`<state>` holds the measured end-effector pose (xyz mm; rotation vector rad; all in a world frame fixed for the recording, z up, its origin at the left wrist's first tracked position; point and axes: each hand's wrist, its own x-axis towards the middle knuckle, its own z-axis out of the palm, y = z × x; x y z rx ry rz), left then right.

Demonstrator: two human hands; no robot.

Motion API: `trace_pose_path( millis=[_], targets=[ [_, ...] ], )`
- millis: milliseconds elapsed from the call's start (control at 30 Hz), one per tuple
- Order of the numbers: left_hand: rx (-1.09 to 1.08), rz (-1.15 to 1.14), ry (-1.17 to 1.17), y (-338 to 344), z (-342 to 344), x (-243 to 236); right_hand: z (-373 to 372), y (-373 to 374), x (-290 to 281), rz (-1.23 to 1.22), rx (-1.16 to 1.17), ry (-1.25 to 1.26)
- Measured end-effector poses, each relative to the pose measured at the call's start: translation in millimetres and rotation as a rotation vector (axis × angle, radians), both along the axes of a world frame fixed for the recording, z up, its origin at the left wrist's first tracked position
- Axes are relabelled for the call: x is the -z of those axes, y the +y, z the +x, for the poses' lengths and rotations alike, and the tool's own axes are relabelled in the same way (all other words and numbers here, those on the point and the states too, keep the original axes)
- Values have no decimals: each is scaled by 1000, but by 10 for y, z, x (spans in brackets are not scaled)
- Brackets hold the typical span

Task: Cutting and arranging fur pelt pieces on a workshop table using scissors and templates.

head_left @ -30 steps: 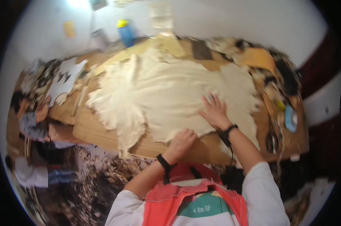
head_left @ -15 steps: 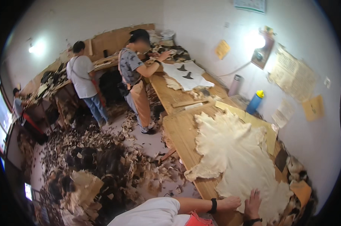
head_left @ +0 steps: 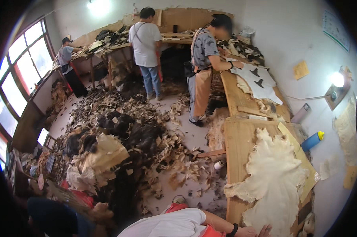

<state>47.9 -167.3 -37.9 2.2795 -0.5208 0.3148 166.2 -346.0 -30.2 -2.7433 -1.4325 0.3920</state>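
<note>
A cream-coloured hide [head_left: 275, 173] with ragged edges lies spread, pale side up, over the wooden table [head_left: 237, 154] on my right. At its near end, by the lower edge of the view, is my left hand [head_left: 247, 232], with a black band on the wrist; its fingers are mostly cut off by the frame. Just right of it, my right hand [head_left: 265, 230] rests at the hide with its fingers stretched out. Only the fingers of that hand show, and nothing is seen in them.
A blue bottle [head_left: 312, 141] with a yellow cap and a grey flask [head_left: 300, 113] stand along the wall. Scraps and dark fur [head_left: 147, 134] are heaped over the floor. A co-worker [head_left: 204, 63] leans over a white sheet [head_left: 255, 81]; other people work along the back bench.
The view has swung to the left, so the table and hide sit farther right and my hands are lower, partly out of frame. More windows and floor heaps have come into sight.
</note>
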Motion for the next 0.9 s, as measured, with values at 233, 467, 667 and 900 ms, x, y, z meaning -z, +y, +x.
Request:
trace_pose_path(
  millis=[233, 467, 667, 900],
  targets=[
    [2, 88, 67, -19, 13, 14, 52, -19, 171, 45, 2, -36],
    [-47, -36, 89, -33, -15, 68, -77, 112, -85, 55, -37, -79],
    [32, 151, 121, 114, -170, -27, -174, 200, -212, 80, -42, -86],
    [-123, 144, -412, 344, -198, 332, -37, 112, -28, 49, -211, -232]
  ],
)
